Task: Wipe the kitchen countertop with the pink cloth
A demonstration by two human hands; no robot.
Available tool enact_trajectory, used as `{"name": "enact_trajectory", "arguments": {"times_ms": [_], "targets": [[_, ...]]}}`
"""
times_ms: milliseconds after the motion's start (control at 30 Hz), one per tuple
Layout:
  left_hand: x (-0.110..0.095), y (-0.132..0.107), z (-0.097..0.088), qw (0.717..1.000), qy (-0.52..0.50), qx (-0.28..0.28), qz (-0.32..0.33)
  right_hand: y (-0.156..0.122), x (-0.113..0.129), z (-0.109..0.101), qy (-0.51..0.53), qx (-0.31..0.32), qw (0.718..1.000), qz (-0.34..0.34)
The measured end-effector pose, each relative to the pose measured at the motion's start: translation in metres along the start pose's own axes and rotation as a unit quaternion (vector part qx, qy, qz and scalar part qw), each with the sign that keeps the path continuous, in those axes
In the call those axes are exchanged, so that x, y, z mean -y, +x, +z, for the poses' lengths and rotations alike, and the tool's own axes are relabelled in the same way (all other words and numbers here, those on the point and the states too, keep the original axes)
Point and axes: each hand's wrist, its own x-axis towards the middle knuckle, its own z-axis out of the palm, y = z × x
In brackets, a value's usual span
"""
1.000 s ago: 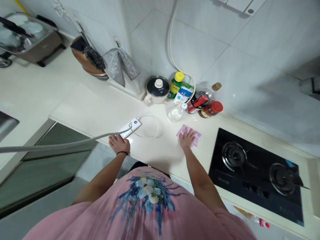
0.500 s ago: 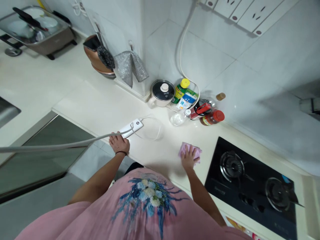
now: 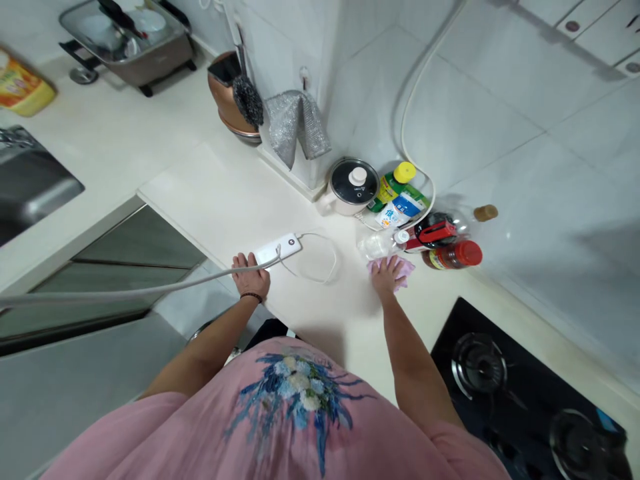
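Observation:
My right hand (image 3: 387,277) lies on a pink cloth (image 3: 406,269), fingers spread and pressing it flat on the countertop. Just beyond the fingers a clear plastic bottle with a white cap (image 3: 376,245) lies tilted, very close to the cloth. My left hand (image 3: 251,277) rests open at the counter's front edge, with nothing in its grasp. Beside its fingertips sits a white power bank (image 3: 291,245) with a thin white cable looping from it. A thicker pale cable (image 3: 165,287) passes over the left fingers.
Against the wall stand a small pot with a glass lid (image 3: 354,187), a yellow-capped green bottle (image 3: 395,183), a white-and-blue packet (image 3: 400,210) and a red-lidded jar (image 3: 454,255). A black gas hob (image 3: 470,427) lies right. A sink (image 3: 35,183) is at left.
My right hand has slid the pink cloth away from me across the counter, up to the clear bottle. My left hand stays by the power bank. The view has turned left.

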Motion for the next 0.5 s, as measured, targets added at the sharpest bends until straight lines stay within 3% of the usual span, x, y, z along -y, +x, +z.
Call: {"name": "enact_trajectory", "arguments": {"times_ms": [167, 267, 367, 500], "targets": [[0.0, -0.001, 0.001, 1.0, 0.0, -0.002, 0.0, -0.084, -0.01, 0.03, -0.053, -0.012, 0.994, -0.091], [0.0, -0.001, 0.001, 1.0, -0.002, 0.003, -0.005, -0.12, 0.01, 0.046, -0.058, 0.007, 0.987, -0.15], [0.0, -0.001, 0.001, 1.0, -0.001, 0.008, -0.008, -0.12, 0.052, 0.047, -0.055, 0.019, 0.978, -0.202], [0.0, -0.001, 0.001, 1.0, 0.003, 0.002, -0.006, -0.074, 0.106, 0.028, -0.043, 0.016, 0.969, -0.241]]}}
